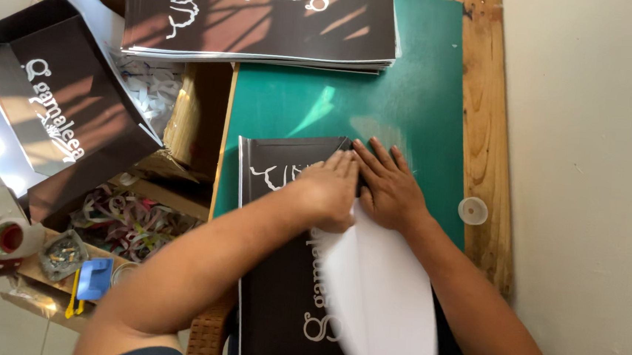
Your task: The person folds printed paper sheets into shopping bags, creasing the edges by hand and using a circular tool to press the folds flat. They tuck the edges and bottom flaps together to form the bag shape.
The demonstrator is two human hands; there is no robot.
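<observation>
A dark brown printed sheet [272, 271] with white lettering lies on a green cutting mat [351, 98]. One edge of it is folded over, showing its white underside [382, 293]. My left hand [328, 189] presses flat on the fold near the sheet's far corner. Right beside it, touching, my right hand [388, 186] presses flat with fingers spread on the sheet and the mat. Neither hand grips anything.
A stack of the same dark printed sheets [261, 14] sits at the far end of the mat. A folded dark box [61, 108] lies left over a carton of paper scraps [131, 220]. A tape dispenser [4, 241], blue tool [94, 277] and white cap [472, 210] lie nearby.
</observation>
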